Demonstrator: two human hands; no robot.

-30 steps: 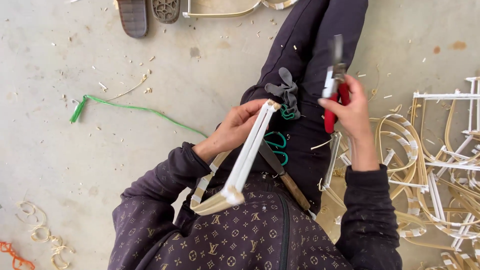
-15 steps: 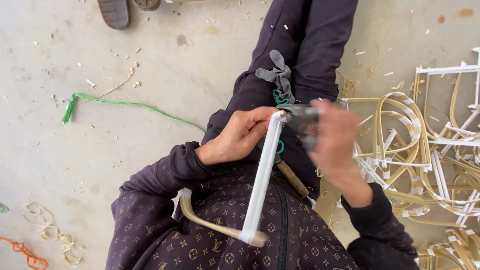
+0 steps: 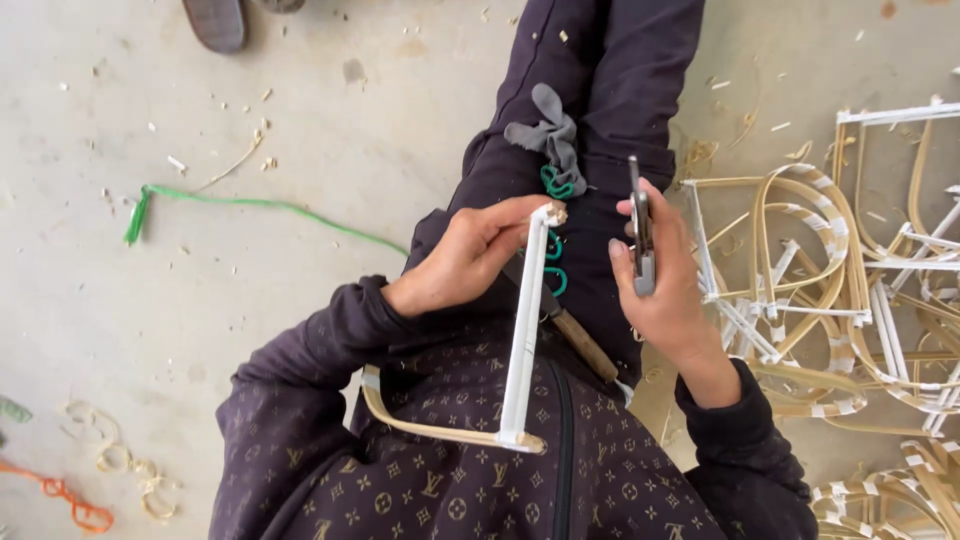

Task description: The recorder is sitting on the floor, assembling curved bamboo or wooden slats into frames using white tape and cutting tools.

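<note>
Fingers (image 3: 520,215) of the left hand (image 3: 465,260) pinch the top end of a white-wrapped cane frame (image 3: 525,335), which runs down from them to the lap, where its bare curved strip bends away. Fingers (image 3: 625,270) of the right hand (image 3: 665,290) are curled tight around grey pliers (image 3: 640,235), held upright just beside the frame's tip. A wooden-handled knife (image 3: 575,335) lies on the lap between both hands. Beyond the right fingers, a pile of frames (image 3: 850,270) lies on the floor (image 3: 200,300).
</note>
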